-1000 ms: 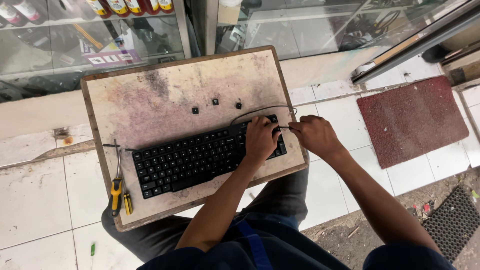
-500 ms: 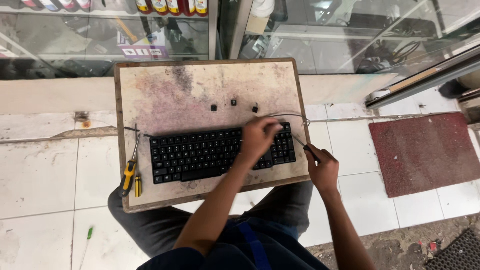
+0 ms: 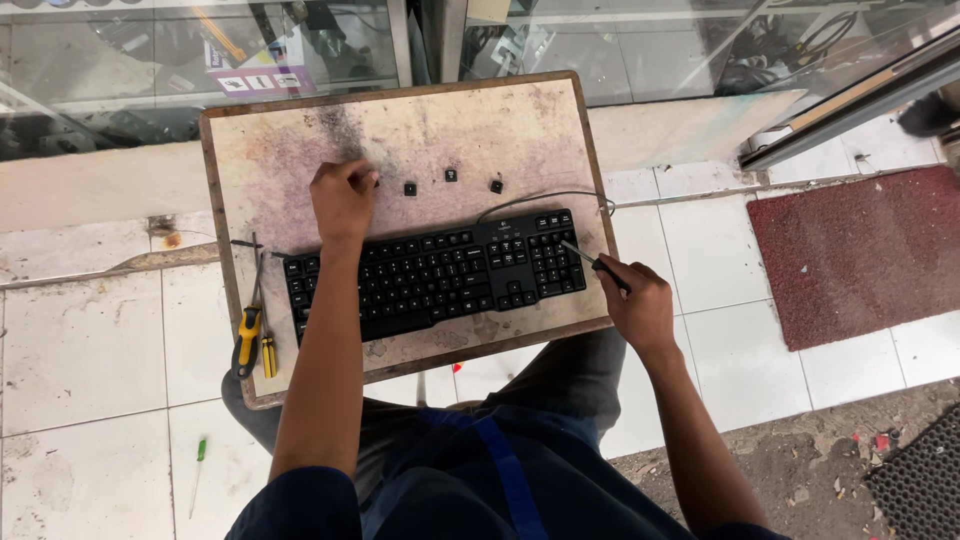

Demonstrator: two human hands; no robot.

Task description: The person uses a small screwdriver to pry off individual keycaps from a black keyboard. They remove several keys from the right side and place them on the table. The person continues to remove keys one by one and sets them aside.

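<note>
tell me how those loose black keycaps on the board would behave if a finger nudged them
The three loose keycaps look tiny and light, so they would probably skid or flip easily on the worn board. Their boxy shape suggests they would tumble rather than roll far. The left hand seems to be setting down another beside them.

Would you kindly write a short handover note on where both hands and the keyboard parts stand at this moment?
Left hand: resting on the board above the keyboard, fingertips on a small dark keycap.
Right hand: gripping a thin dark tool, its tip over the keyboard's right end.
Black keyboard: lies across the worn wooden board, cable looping off its top right.
Done: three other keycaps lie loose in a row on the board.
Left: the remaining keys appear to be seated; I cannot see the gaps clearly.
Yellow-handled screwdrivers lie unused at the board's left edge.
</note>
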